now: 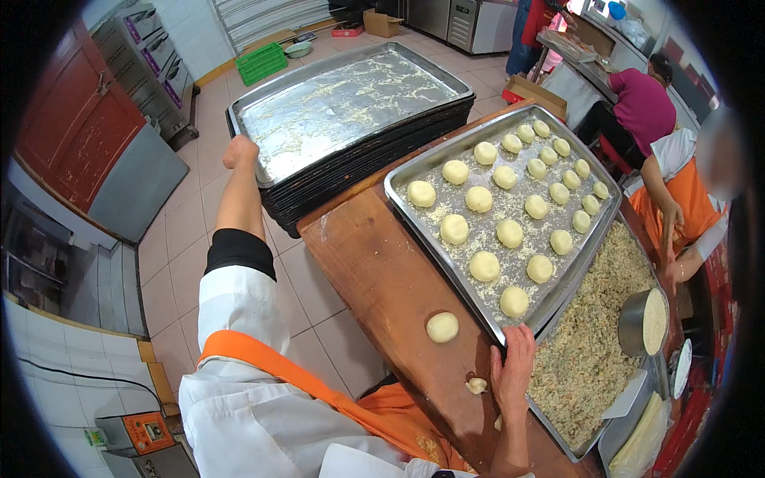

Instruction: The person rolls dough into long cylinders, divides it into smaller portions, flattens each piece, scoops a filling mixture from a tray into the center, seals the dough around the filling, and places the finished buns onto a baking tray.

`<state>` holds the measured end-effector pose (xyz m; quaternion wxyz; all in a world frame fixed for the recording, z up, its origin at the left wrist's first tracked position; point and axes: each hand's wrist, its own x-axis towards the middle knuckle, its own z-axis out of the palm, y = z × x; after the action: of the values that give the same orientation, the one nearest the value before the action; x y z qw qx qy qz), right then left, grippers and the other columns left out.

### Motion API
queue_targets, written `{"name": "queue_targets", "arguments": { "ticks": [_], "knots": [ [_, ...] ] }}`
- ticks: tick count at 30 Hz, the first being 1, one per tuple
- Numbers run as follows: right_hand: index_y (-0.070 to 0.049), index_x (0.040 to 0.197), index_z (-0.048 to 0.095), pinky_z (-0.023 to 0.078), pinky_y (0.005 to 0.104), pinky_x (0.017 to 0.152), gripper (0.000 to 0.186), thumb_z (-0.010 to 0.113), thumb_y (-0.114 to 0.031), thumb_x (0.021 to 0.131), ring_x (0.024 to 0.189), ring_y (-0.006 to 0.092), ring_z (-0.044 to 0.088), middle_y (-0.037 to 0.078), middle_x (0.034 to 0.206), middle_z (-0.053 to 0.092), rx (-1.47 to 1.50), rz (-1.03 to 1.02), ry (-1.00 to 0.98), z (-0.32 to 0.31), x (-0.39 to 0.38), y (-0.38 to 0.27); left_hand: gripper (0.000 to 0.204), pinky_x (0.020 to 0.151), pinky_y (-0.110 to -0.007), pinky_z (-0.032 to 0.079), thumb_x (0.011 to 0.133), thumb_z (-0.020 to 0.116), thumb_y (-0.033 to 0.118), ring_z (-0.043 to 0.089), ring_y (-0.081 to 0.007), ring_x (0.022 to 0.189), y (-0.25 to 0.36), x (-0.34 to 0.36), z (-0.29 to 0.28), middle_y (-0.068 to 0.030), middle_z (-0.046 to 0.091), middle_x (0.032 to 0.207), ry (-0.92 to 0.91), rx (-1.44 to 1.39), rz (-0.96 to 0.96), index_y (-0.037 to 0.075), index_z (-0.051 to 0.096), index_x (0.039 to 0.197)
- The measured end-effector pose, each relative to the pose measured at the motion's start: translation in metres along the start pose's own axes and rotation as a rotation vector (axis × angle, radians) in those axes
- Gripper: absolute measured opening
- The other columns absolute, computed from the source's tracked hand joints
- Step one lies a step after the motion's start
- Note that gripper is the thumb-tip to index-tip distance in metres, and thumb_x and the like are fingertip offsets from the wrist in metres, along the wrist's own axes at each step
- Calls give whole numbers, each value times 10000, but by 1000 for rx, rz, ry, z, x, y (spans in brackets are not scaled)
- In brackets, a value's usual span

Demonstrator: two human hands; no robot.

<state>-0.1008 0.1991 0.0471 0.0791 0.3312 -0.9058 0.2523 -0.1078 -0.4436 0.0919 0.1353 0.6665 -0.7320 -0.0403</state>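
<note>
My left hand (241, 152) reaches out to the stack of trays, its fingers curled at the left rim of the top baking tray (343, 95). That tray is bare metal dusted with crumbs. At the near corner of a second baking tray (472, 219), my right hand (514, 362) has its fingers over the rim. Rows of round pale dough balls (510, 233) sit on this floured tray. One dough ball (442, 327) lies apart on the wooden table (374, 263), left of my right hand. A small dough scrap (476, 385) is beside my wrist.
Right of the dough tray, a large pan of chopped filling (578, 350) holds a metal pot (637, 319). A co-worker in an orange apron (677, 203) stands across the table; another person in a magenta top (645, 107) sits beyond. Green crates (261, 64) stand on the floor.
</note>
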Motion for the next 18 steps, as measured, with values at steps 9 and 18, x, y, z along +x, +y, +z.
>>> {"name": "queue_targets", "arguments": {
  "ticks": [9, 18],
  "knots": [
    [-16, 1111, 491, 341, 441, 947, 412, 613, 31, 720, 1125, 374, 415, 159, 1110, 498, 29, -12, -4, 6, 2, 2, 370, 597, -323, 469, 711, 666, 314, 606, -204, 696, -66, 94, 36, -89, 641, 843, -432, -616, -72, 30, 633, 944],
    [-18, 1180, 451, 314, 432, 978, 501, 641, -15, 716, 1159, 371, 402, 180, 1200, 462, 92, -2, 102, -1, -2, 5, 294, 430, -278, 455, 706, 528, 89, 606, -187, 619, -13, 54, -32, -122, 605, 809, -740, -1231, -68, -5, 504, 983]
  ]
}}
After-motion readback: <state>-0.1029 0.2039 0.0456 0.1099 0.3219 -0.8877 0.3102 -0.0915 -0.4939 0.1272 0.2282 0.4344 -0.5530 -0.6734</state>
